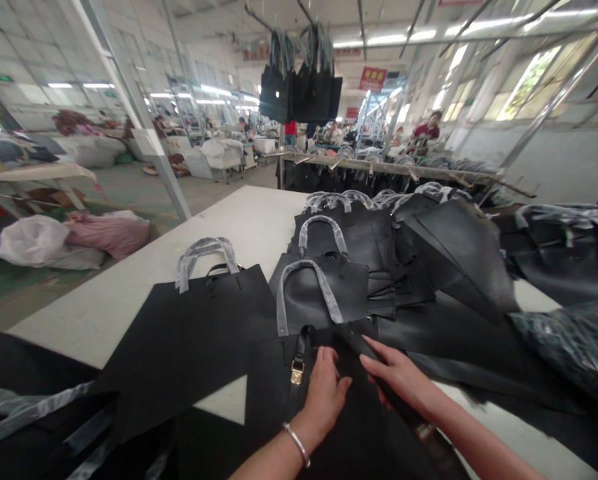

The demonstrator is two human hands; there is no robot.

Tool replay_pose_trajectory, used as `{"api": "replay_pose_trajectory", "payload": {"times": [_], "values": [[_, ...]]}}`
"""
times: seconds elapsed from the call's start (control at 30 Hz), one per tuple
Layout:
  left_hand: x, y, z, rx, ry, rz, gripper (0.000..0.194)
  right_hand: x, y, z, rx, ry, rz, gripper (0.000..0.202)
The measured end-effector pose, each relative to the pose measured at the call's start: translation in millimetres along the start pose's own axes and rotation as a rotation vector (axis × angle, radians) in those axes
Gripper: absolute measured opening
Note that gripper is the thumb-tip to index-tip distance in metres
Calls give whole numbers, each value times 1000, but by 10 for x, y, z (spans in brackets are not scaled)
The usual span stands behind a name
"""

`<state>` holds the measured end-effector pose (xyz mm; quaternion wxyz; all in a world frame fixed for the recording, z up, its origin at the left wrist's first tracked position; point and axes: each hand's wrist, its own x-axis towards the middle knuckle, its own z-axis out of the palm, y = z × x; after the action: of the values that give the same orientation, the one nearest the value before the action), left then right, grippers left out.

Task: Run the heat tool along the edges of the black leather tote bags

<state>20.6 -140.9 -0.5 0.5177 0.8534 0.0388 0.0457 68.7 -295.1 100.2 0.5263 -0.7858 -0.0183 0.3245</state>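
Note:
A black bag (pixel 266 380) lies in front of me, its plastic-wrapped handle (pixel 309 270) pointing away. A black strap with a gold buckle (pixel 297 373) runs down from its top edge. My left hand (pixel 325 393), with a silver bangle at the wrist, rests on the bag just right of the buckle; its fingers are curled and what they hold, if anything, is hidden. My right hand (pixel 396 377) is closed round a long black tool (pixel 399 400), whose far end reaches the bag's top edge. Another black bag (pixel 193 340) lies to the left.
Many black bags (pixel 349 233) with wrapped handles are piled ahead and to the right on the white table (pixel 249 220). A metal post (pixel 139 120) rises at the left edge. Black bags (pixel 303 90) hang overhead. People sit in the background.

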Motion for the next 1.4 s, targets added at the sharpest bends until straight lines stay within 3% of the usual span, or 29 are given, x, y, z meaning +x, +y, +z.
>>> {"api": "replay_pose_trajectory", "payload": {"times": [0.13,0.2,0.3,0.47,0.67,0.73,0.83,0.93,1.13,1.27,1.4], "values": [[-145,4,-332,125,-147,171,24,-12,-114,30,-56,4,-74,67],[-202,-46,-561,329,-49,225,18,-67,-141,10,-91,-23,-62,66],[-239,-157,-761,505,117,138,30,-128,-142,27,-135,-50,-32,66],[-237,-260,-654,524,147,89,36,-114,-134,148,-127,-64,-26,70],[-223,-285,-612,428,200,111,25,-148,-295,26,4,205,-187,77],[-181,-303,-658,359,218,106,27,-158,-330,13,6,116,-101,77],[-85,-313,-740,328,211,53,30,-126,-298,102,19,-144,56,74],[-4,-303,-794,347,200,47,32,-36,-225,225,41,-296,114,66],[21,-357,-736,350,296,99,40,189,-224,250,68,-349,203,56],[25,-434,-681,341,291,124,43,259,-262,240,114,-369,216,54],[39,-462,-665,353,314,122,45,275,-283,347,86,-305,164,55]]}}
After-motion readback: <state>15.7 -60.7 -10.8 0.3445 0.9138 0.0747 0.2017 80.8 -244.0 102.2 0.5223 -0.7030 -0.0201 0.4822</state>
